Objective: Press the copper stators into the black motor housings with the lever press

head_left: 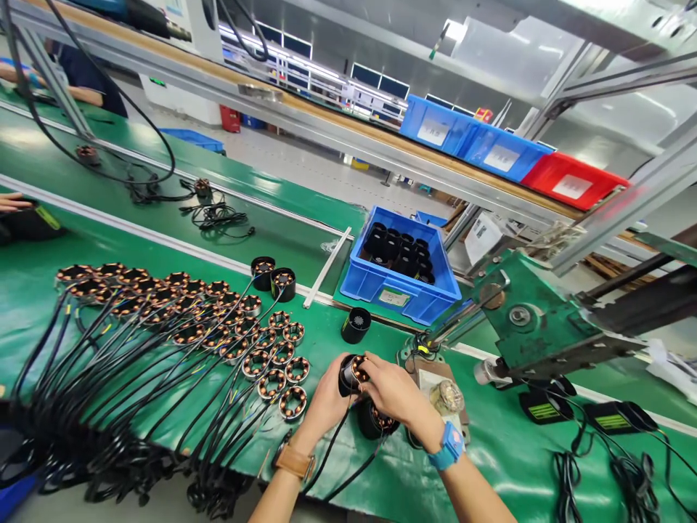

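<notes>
My left hand [325,399] is closed around a black cylindrical motor housing [345,379], tilted above the green mat. A copper-wound motor stator [359,368] sits at the housing's mouth, gripped by the fingers of my right hand [393,391]. How deep it sits is hidden by my fingers. From it a black cable hangs down between my wrists. Just below my hands stands another black housing [371,423] with copper windings inside, partly covered by my right hand. A further black housing [356,325] stands beyond my hands.
Many stators [271,383] with black cables crowd the mat to the left. Two housings with stators [283,284] stand behind them. A blue bin [400,296] holds black housings. On the right rises a green press [544,319]. A co-worker's hand [14,202] shows at far left.
</notes>
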`<state>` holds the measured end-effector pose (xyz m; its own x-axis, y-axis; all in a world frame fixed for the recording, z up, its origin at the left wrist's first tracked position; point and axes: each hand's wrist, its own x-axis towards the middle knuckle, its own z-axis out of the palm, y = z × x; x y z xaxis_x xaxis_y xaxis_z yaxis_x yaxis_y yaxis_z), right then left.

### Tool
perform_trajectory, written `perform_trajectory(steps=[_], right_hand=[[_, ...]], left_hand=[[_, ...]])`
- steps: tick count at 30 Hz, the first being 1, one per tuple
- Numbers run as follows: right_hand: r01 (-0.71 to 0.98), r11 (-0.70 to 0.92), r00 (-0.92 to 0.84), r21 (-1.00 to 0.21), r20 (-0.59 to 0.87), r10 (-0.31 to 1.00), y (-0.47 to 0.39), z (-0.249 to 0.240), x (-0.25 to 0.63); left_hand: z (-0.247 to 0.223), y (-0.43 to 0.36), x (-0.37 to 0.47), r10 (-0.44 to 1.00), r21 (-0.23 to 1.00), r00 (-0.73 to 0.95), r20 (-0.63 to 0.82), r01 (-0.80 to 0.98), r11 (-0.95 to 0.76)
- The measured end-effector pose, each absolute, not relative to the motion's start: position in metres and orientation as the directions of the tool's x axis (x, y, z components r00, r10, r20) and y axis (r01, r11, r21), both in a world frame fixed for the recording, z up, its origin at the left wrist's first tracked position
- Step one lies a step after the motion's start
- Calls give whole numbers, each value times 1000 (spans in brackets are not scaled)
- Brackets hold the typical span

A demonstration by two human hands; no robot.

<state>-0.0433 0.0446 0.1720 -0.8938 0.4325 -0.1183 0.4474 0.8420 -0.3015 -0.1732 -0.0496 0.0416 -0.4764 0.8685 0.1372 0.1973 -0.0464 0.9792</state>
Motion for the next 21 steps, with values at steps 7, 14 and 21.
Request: perform_trajectory(steps=[7,14,21], right_hand=[[443,865,-893,-236,-197,404,47,184,-36],[368,869,-923,-330,-14,385,50,178,-28],[611,785,-764,-101,185,618,17,123,-47]], left_hand=[[49,-47,-169,886,976,-433,166,202,-84],[44,-47,-169,883,973,-436,176,214,-88],[47,-54,-166,885,961,-431,175,271,-58]])
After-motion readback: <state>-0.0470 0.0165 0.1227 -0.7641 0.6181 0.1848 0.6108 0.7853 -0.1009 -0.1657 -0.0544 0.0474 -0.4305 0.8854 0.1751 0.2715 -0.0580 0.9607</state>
